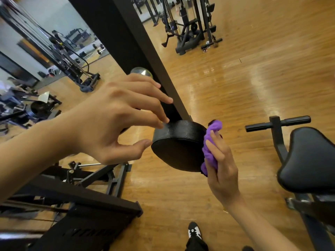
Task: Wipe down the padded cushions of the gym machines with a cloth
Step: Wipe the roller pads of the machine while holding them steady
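A black round padded roller cushion point(179, 144) sticks out from a dark machine post point(130, 51) in the middle of the view. My left hand point(116, 118) hovers at the cushion's left side, fingers spread and slightly bent, with fingertips and thumb near or just touching its edge. My right hand point(223, 163) grips a bunched purple cloth point(211, 142) and presses it against the cushion's right side. A black padded seat point(308, 160) with a handle bar point(277, 122) stands at the right.
The machine's black frame and base point(87, 194) spread across the lower left. A cable machine point(192, 26) stands on the wooden floor point(253, 78) at the back. Mirrors point(45, 24) line the left wall. My shoe point(194, 230) shows at the bottom.
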A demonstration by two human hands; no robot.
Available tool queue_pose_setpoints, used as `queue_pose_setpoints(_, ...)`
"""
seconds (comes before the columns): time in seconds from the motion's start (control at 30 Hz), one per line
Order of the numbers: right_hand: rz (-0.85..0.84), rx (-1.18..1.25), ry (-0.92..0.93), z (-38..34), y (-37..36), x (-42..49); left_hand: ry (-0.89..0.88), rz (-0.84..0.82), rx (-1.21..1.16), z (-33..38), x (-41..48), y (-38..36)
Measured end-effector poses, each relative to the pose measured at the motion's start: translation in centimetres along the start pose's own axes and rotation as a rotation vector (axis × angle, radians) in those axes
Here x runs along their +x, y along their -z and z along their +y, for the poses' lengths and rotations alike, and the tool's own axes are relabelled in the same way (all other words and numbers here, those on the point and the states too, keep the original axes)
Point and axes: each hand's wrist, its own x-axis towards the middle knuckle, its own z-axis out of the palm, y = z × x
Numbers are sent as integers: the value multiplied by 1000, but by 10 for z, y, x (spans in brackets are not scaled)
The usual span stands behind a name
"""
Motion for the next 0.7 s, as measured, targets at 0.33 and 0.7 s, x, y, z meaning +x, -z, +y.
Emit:
queue_pose_setpoints(0.33,-408,-187,359,-53,9,77,-17,17,-18,7,6,1)
queue_pose_setpoints(0.7,-505,-219,400,-32,25,81,-33,56,-20,7,4,-2)
